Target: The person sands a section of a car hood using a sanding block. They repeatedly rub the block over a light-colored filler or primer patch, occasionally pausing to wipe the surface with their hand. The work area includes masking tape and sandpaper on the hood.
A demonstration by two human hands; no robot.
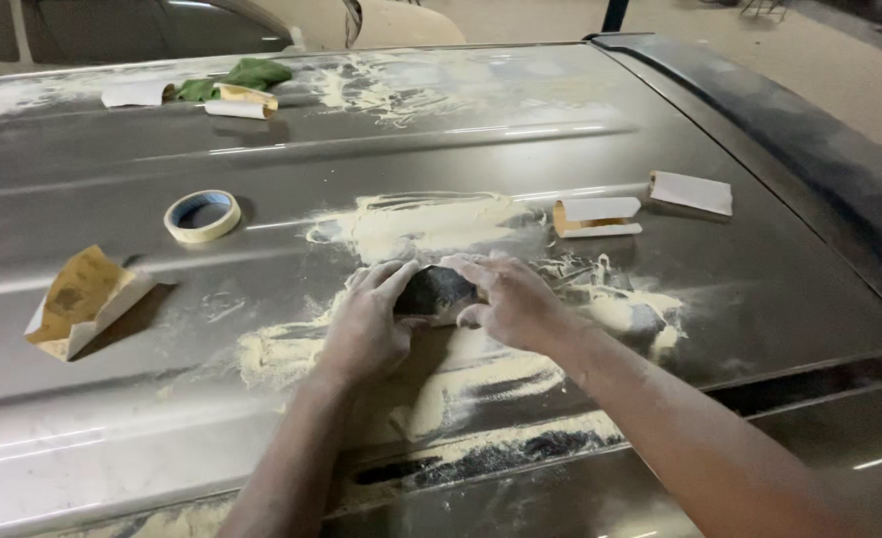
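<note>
A dark sanding block (437,292) lies on the grey car roof (261,399), and both hands grip it. My left hand (366,324) holds its left end with the thumb on top. From the right, my right hand (512,301) covers the other end with fingers curled over it. Pale yellow filler patches and sanding dust (411,224) spread around and under the block. Dust coats both hands and forearms.
A roll of masking tape (203,215) lies to the left. Folded sandpaper sheets sit at the left (80,299), right (596,216) and far right (691,192). A green cloth (247,75) and more paper lie at the back. The roof's dark edge rail (809,130) runs along the right.
</note>
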